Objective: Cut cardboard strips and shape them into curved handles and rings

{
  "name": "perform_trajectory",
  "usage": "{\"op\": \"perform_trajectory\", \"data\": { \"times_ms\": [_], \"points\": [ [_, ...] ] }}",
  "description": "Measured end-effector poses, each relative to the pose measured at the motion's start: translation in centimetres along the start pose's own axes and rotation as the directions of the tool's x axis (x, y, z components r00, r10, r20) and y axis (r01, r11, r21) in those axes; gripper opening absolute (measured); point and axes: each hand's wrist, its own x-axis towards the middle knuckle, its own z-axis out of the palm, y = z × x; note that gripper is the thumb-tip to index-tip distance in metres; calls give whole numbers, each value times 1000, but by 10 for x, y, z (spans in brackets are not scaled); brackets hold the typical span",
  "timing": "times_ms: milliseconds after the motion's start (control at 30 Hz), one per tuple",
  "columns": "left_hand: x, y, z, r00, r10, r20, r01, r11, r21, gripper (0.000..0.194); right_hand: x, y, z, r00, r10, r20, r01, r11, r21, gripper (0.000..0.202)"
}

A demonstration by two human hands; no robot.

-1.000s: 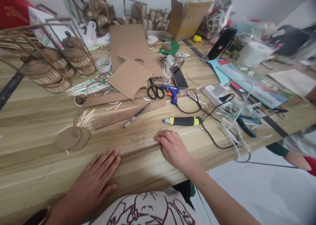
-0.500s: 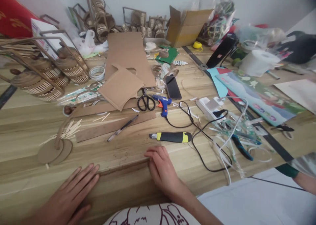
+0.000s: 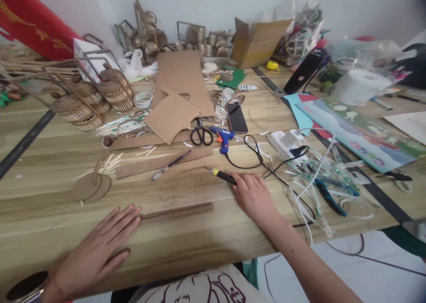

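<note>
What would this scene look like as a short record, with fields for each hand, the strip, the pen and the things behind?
Left hand: palm down on the table, fingers at the brown strip's left end
Right hand: fingers closed on the handle of the cutter
Cutter blade: points left
Brown strip: on the table, right end uncovered
Pen: partly over a flat brown piece
Behind the pen: black-handled scissors, blue glue gun
Left of the pen: cardboard discs

Right hand [image 3: 254,197] grasping a utility knife [image 3: 225,177]; left hand [image 3: 104,243] flat on the worktop [image 3: 36,223] at one end of a brown strip [image 3: 181,211].
</note>
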Motion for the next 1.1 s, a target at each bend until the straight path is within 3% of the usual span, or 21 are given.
{"op": "perform_trajectory", "data": {
  "times_ms": [67,100,133,200,267,300,367,467,633,767,967,1100],
  "points": [
    [-1,1,1,1000,-6,-2,6,1000,8,75,-7,-14,-8,988,156,1,-151,954,260,35],
    [-1,2,2,1000,-8,-3,8,1000,12,76,-13,-22,-14,968,248,37,-240,874,421,35],
    [-2,2,2,1000,-11,-4,11,1000,18,77,-20,-30,-20,939,329,105,-326,746,580,35],
    [-4,2,5,1000,-8,-14,9,999,33,77,-37,-46,-30,875,390,288,-439,390,809,37],
    [-7,0,8,1000,7,-31,-6,1000,31,77,-54,-61,-36,823,367,433,-480,45,876,39],
    [-9,-1,9,999,17,-41,-16,1000,22,76,-62,-68,-37,803,357,477,-481,-84,873,41],
    [-12,-3,13,997,39,-64,-40,999,-6,74,-76,-80,-38,772,363,522,-464,-241,852,42],
    [-16,-6,17,994,58,-92,-63,997,-53,71,-93,-92,-37,741,390,546,-451,-314,836,43],
    [-20,-8,23,993,41,-111,-52,994,-93,68,-115,-98,-37,713,395,579,-506,-282,815,46],
    [-17,-3,22,990,45,-132,-57,994,-89,60,-130,-95,-35,648,423,633,-546,-322,774,45],
    [19,22,4,978,3,-210,-37,987,-157,36,-138,-95,-31,613,424,666,-573,-342,745,43],
    [49,40,-2,966,7,-260,-62,977,-204,30,-136,-101,-30,598,440,670,-564,-363,742,47]
  ]
}}
